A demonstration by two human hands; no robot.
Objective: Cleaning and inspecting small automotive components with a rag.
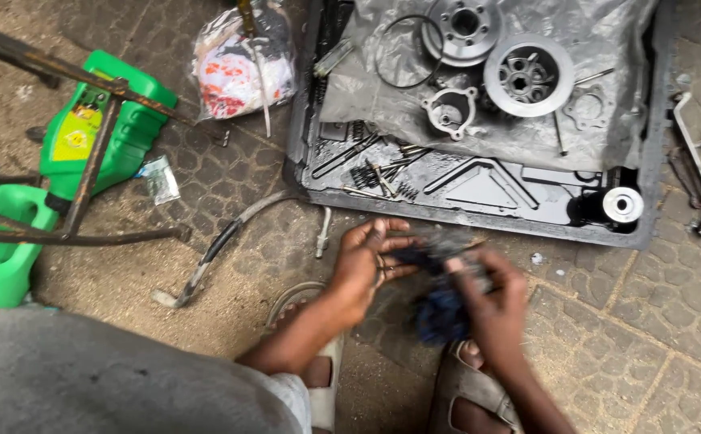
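My left hand (362,265) grips a small metal part with a ring shape, partly hidden by the fingers. My right hand (491,301) holds a dark blue rag (439,313) pressed against that part; both are motion-blurred. The hands hover just in front of a black plastic tray (648,201) on the paved ground. On the tray lies a grey plastic sheet (600,32) carrying round metal parts: a large slotted drum (527,76), a hub (465,28), a smaller housing (448,111) and a thin ring (408,50).
Springs and rods (375,173) lie in the tray's oily bottom, a white-capped cylinder (620,205) at its right. Green oil jugs (101,120) and a rusty metal frame (85,169) stand left, a hose (214,249) beside them, a printed bag (238,68) behind. My sandalled feet (463,394) are below.
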